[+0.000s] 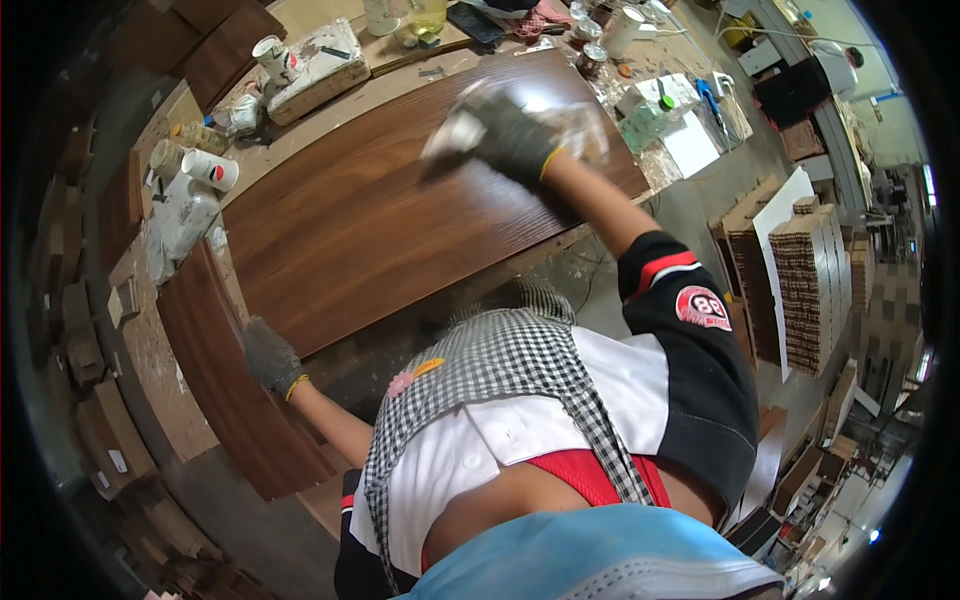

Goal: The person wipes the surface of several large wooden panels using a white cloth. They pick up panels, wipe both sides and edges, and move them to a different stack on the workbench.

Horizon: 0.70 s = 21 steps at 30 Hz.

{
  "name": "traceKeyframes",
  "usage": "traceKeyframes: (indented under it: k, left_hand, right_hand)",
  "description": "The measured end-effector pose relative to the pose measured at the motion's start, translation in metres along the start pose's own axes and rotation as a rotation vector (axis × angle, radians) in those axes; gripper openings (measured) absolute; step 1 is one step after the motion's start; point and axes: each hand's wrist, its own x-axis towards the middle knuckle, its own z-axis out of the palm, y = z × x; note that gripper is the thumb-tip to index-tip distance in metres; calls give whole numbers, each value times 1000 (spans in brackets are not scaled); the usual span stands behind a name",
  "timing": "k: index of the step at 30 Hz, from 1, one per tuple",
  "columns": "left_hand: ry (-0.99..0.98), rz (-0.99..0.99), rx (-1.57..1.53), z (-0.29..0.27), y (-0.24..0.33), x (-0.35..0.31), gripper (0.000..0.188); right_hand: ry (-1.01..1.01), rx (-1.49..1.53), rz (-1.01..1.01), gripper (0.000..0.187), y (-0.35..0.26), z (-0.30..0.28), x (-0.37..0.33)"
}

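Note:
A dark brown wood-grain panel (pixel 350 220) lies on the worktable in front of me. My right hand (pixel 512 142), in a grey glove with a yellow cuff, is closed on a whitish cloth (pixel 458 132) over the panel's far right part. Hand and cloth are smeared by motion. Grey-gloved too, my left hand (pixel 270 358) lies with its fingers stretched out at the gap between the panel's near left corner and a narrower brown board (pixel 215 350). It holds nothing that I can see.
Paper cups (pixel 210 170), jars and a stained white block (pixel 318 72) stand along the far and left table edges. A green-capped bottle (pixel 648 122) and blue-handled tool (pixel 711 100) sit beyond the right end. Stacked cardboard (pixel 810 285) stands on the right.

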Motion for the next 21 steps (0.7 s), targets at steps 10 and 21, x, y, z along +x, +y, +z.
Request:
traceKeyframes:
  k: [10,21]
  left_hand:
    - [141,258,95,21,-64,8,37]
    - [193,229,-375,44,-72,19,29]
  right_hand:
    - [109,18,636,47,320,-40,8]
    - [-92,-92,113,72,-113,111,180]
